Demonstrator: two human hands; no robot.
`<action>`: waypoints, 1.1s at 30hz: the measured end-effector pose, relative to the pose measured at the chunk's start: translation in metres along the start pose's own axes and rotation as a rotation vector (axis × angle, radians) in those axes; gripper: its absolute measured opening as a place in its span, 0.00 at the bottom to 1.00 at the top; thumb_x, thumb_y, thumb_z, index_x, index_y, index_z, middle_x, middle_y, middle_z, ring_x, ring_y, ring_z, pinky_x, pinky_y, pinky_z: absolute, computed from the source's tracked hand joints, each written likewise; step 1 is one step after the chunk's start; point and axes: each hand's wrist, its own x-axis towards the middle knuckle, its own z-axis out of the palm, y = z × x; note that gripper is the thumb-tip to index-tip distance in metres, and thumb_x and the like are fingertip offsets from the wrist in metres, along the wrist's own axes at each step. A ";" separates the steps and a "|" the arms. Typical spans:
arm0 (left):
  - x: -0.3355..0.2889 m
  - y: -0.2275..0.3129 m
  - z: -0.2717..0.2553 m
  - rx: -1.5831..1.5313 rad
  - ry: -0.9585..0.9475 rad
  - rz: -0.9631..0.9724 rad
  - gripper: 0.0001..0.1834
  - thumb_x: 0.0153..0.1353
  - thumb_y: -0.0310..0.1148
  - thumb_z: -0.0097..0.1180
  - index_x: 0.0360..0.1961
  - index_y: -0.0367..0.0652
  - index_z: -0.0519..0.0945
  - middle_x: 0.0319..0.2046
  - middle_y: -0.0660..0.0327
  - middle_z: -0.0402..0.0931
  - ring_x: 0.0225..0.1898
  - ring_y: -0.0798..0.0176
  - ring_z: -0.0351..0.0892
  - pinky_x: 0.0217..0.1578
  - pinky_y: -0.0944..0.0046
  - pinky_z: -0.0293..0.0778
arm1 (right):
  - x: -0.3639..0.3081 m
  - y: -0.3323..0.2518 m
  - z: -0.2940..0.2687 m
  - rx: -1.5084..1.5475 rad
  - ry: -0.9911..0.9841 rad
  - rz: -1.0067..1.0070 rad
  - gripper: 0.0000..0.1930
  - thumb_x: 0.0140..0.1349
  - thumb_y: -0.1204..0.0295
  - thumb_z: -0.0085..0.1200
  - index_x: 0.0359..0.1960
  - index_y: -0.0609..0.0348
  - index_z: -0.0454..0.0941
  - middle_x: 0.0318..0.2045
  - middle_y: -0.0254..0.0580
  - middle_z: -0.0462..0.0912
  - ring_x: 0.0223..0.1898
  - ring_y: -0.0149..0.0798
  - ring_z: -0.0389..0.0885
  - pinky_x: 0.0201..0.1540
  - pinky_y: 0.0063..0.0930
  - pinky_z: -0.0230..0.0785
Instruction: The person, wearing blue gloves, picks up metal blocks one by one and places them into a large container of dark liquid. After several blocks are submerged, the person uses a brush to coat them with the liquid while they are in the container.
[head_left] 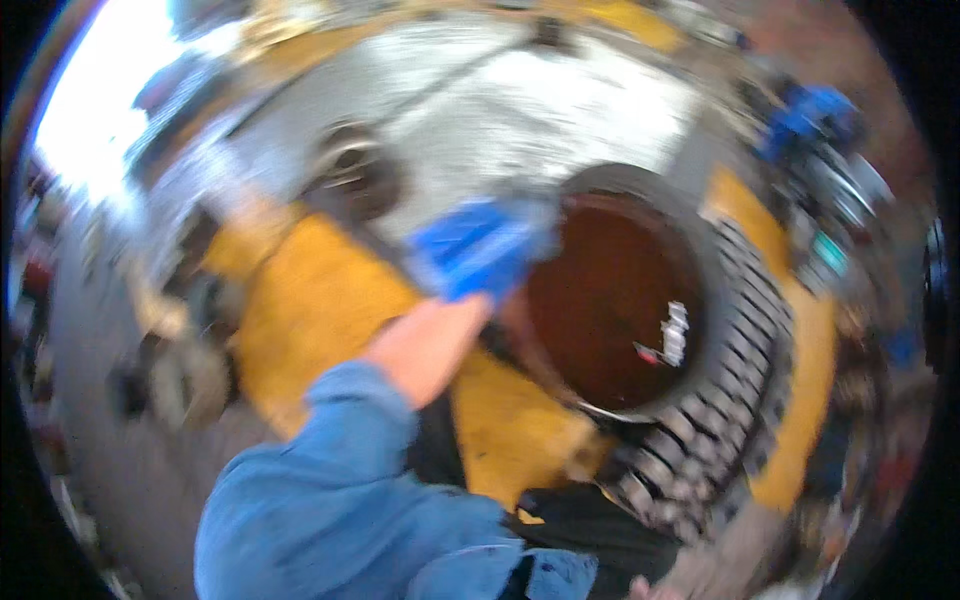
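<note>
My left hand (432, 342), in a blue denim sleeve, reaches forward over the yellow frame. Its fingers seem wrapped round a blue boxy thing (470, 245) with a paler end, too smeared by motion to name. That thing is held just left of a large tyre (705, 420) with chunky tread. Inside the tyre's ring shows a reddish-brown round surface (610, 290) bearing a small white-and-red piece (674, 335). At the lower edge, a bit of my right hand (642, 588) shows beside dark trousers; what its fingers do is hidden.
Behind the tyre lies a shiny metal plate (450, 100) on the yellow frame (320, 310). A round metal part (355, 170) stands on the plate's left side. Blue machinery (815, 120) is at the far right, and a blurred round part (188, 380) is at left.
</note>
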 end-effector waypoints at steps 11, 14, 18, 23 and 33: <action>-0.038 -0.013 0.003 -0.013 0.045 -0.024 0.12 0.72 0.41 0.47 0.41 0.47 0.78 0.32 0.62 0.78 0.31 0.62 0.74 0.30 0.58 0.72 | -0.060 0.015 0.135 0.520 -0.068 0.071 0.22 0.69 0.48 0.54 0.40 0.56 0.83 0.31 0.44 0.85 0.32 0.39 0.84 0.33 0.38 0.77; -0.044 -0.016 -0.003 0.005 0.044 -0.030 0.12 0.72 0.41 0.46 0.40 0.47 0.78 0.32 0.62 0.78 0.31 0.62 0.74 0.30 0.58 0.72 | -0.070 0.007 0.144 0.513 0.099 -0.267 0.25 0.68 0.45 0.55 0.36 0.58 0.82 0.25 0.35 0.77 0.24 0.37 0.74 0.22 0.33 0.65; -0.045 -0.002 -0.013 0.035 0.038 -0.011 0.12 0.73 0.41 0.46 0.40 0.47 0.78 0.32 0.62 0.78 0.31 0.62 0.74 0.30 0.58 0.72 | -0.042 -0.001 0.166 0.837 0.308 -0.078 0.22 0.66 0.54 0.58 0.26 0.62 0.76 0.20 0.40 0.78 0.22 0.35 0.79 0.29 0.32 0.77; -0.036 0.038 -0.023 0.069 0.054 0.021 0.13 0.73 0.42 0.46 0.40 0.47 0.79 0.32 0.62 0.78 0.31 0.62 0.74 0.31 0.58 0.72 | -0.007 -0.010 0.174 0.737 0.557 -0.232 0.20 0.63 0.60 0.64 0.23 0.64 0.74 0.19 0.37 0.75 0.22 0.31 0.73 0.26 0.34 0.68; 0.003 0.069 -0.016 0.119 0.015 0.020 0.14 0.74 0.42 0.45 0.39 0.47 0.79 0.32 0.63 0.78 0.31 0.62 0.73 0.31 0.58 0.71 | 0.004 -0.039 0.108 0.525 0.146 -0.278 0.19 0.62 0.56 0.61 0.30 0.63 0.79 0.26 0.49 0.81 0.31 0.42 0.81 0.37 0.40 0.73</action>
